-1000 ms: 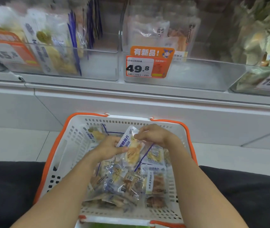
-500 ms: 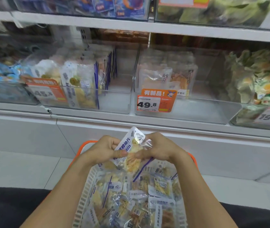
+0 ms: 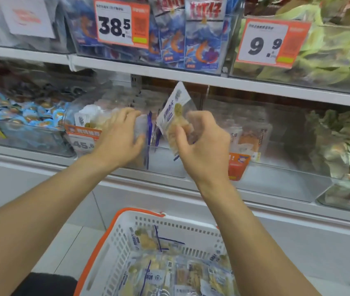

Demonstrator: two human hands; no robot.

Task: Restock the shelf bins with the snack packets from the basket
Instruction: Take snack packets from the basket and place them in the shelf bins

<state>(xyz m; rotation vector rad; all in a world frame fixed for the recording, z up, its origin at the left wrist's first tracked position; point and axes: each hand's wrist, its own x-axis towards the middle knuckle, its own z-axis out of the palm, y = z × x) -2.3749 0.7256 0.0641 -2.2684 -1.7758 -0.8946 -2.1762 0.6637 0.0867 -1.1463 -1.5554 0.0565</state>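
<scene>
White shop shelving fills the far side of the scene, its tiers lined with clear plastic bins and orange-and-white price tags. At mid height, left of centre, stands the clear plastic shelf bin [image 3: 140,133] holding upright blue-edged packets, and the left hand [image 3: 120,137] lies against that row with its fingers spread and fairly straight, apparently pressing the packets leftward to open a slot. Just to the right, the right hand [image 3: 201,146] pinches a clear, blue-and-white printed snack packet [image 3: 173,116] by its lower part, thumb in front and curled fingers behind, the packet tilted with its top leaning toward the far right, above the bin's front edge. Near the bottom of the view sits the white perforated plastic basket with an orange rim [image 3: 118,238], many more such packets lying loose in it. Such a packet looks light and thin, with slick film that crinkles and bends; the dried pieces inside could well crack if squeezed. A hold along the flat sealed edge, or a gentle pinch across the lower corner, seems safest, with the packet slid in edge first.
</scene>
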